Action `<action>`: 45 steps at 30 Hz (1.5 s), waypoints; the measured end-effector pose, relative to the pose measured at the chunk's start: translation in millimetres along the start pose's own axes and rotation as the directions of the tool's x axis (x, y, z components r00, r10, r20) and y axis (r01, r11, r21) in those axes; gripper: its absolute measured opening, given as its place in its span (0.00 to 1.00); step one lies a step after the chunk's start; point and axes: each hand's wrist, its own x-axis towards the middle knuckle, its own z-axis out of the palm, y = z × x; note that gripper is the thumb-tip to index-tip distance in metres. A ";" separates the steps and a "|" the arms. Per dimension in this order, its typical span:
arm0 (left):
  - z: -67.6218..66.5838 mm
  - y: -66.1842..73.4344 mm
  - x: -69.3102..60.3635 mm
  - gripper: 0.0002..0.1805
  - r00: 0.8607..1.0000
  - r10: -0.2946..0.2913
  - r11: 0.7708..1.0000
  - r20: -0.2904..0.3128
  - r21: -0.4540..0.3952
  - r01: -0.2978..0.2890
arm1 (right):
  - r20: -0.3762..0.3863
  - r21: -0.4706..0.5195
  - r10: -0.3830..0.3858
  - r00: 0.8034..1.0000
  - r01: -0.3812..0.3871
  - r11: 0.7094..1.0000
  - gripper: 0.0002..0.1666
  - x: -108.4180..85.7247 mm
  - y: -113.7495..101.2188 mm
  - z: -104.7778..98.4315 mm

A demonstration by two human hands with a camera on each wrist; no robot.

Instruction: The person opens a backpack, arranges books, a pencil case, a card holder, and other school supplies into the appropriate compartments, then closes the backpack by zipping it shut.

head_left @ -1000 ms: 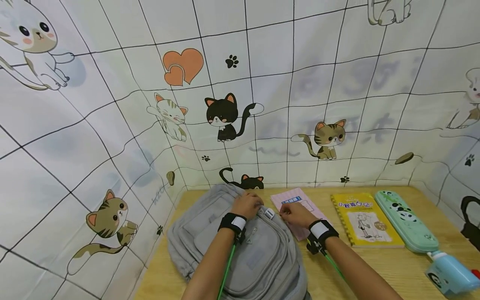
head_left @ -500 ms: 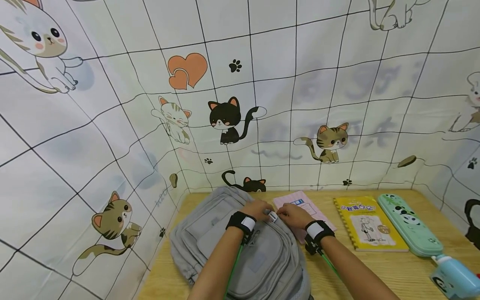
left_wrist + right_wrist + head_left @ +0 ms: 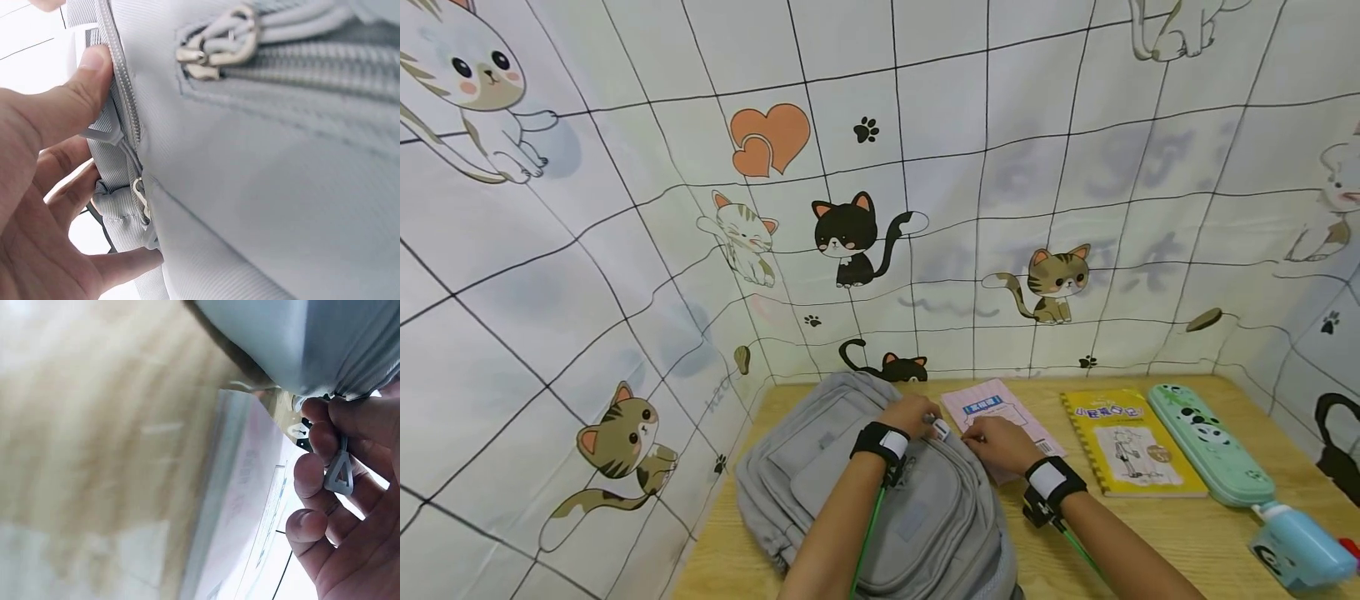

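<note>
At the upper edge of the grey backpack (image 3: 925, 500), there it was: the right hand (image 3: 1002, 443) pinched a zip pull (image 3: 339, 487), thumb to forefinger; the left hand (image 3: 908, 414), fingers spread, gripped the edge; zipping looked under way, how much remained impossible to tell; the soft, creased bag lay on the wooden table (image 3: 715, 550).

Cat-print walls (image 3: 947, 183), table (image 3: 1195, 533) and books (image 3: 1135, 442) suggest a study corner

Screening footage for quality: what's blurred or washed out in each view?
Head: little blur; the yellow book looks fairly clear. Left wrist: the upper-right zip is soft, the wall washed out white. Right wrist: the table is blurred with pale glare, the pink book blurred, the fingers clearer.
</note>
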 end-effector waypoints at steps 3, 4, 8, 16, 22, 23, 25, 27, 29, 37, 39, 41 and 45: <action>0.7 -0.5 -0.4 0.15 1.000 -0.006 1.000 -0.007 0.004 0.006 | -0.002 -0.002 0.021 1.000 -0.021 1.000 0.09 -9.5 -2.2 -0.7; 1.6 -1.3 -0.2 0.15 1.000 -0.006 1.000 -0.010 0.007 0.006 | -0.004 -0.001 0.025 1.000 -0.025 1.000 0.09 -12.6 -2.9 -0.9; 4.9 -4.2 0.4 0.16 1.000 0.005 1.000 -0.012 0.003 -0.005 | 0.000 0.019 0.027 1.000 -0.027 0.999 0.09 -23.7 -6.5 -3.2; 1.2 -1.0 -5.9 0.16 1.000 0.007 1.000 -0.020 -0.001 -0.007 | -0.008 0.042 0.015 1.000 -0.015 0.999 0.09 -38.2 -7.0 -3.7; 5.1 -3.9 -1.2 0.16 1.000 0.007 1.000 -0.024 -0.005 -0.007 | -0.044 0.033 0.004 0.999 -0.003 0.999 0.08 -51.7 -6.2 -5.3; 6.2 -5.0 0.1 0.16 1.000 0.007 1.000 -0.026 -0.005 -0.007 | -0.046 0.035 0.013 0.999 -0.012 0.999 0.08 -54.4 -6.4 -6.1; 8.2 -7.2 2.5 0.16 0.999 0.007 1.000 -0.034 0.001 -0.007 | -0.049 0.042 0.031 0.998 -0.029 0.999 0.07 -60.0 -7.7 -7.9; 9.3 -8.6 4.0 0.16 0.999 0.003 1.000 -0.041 0.001 -0.003 | -0.050 0.050 0.046 0.998 -0.044 0.998 0.07 -66.2 -9.9 -9.8; 9.6 -9.2 4.7 0.16 0.999 -0.005 1.000 -0.044 -0.008 0.005 | -0.055 0.062 0.053 0.997 -0.050 0.997 0.07 -73.0 -12.5 -11.9; 5.1 -6.1 1.7 0.16 0.999 -0.008 0.999 -0.042 -0.034 0.007 | -0.060 0.068 0.065 0.996 -0.060 0.996 0.07 -96.6 -26.5 -20.1; 3.9 -4.9 0.5 0.16 0.999 -0.001 1.000 -0.050 -0.029 0.000 | -0.059 0.067 0.067 0.996 -0.063 0.996 0.07 -100.7 -30.6 -22.5; 3.3 -4.1 -0.3 0.16 0.998 0.002 1.000 -0.056 -0.029 -0.003 | -0.059 0.066 0.067 0.996 -0.063 0.996 0.06 -105.0 -34.9 -24.5; 4.3 -3.8 -0.2 0.16 0.998 -0.002 0.999 -0.055 -0.034 0.000 | -0.078 0.038 0.050 0.996 -0.047 0.998 0.05 -113.8 -43.1 -26.4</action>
